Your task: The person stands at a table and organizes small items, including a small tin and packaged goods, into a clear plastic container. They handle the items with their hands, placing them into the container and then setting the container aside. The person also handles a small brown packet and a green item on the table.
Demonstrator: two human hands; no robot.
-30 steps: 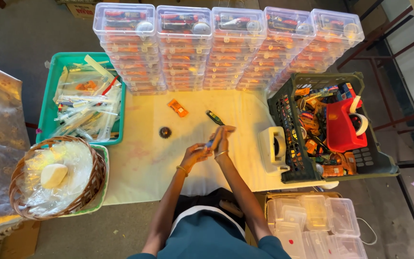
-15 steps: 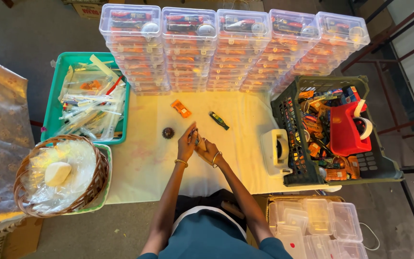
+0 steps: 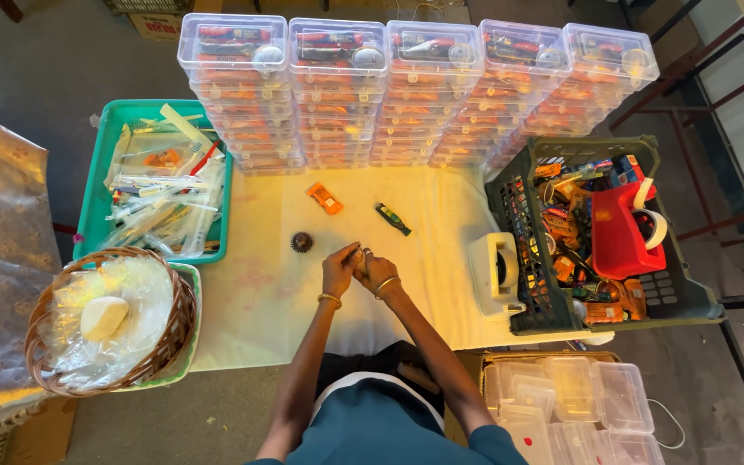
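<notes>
My left hand (image 3: 338,269): curled, pressed against my right, fingers closed on a small item I cannot make out.
My right hand (image 3: 377,270): closed on the same small item, over the cream cloth-covered bench (image 3: 251,293).
Nearby: small dark round toothed wheel (image 3: 301,242), just left.
Beyond: orange rectangular packet (image 3: 324,197); green-and-black pen-shaped tool (image 3: 393,219).
Right: dark plastic crate of mixed parts (image 3: 518,215).

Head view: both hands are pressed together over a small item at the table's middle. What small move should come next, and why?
Probably part the hands slightly to bring the item into view. The left hand and right hand meet over the cloth-covered table, and their fingers hide what they grip. The dark round piece, orange packet and green tool lie apart, untouched.
</notes>
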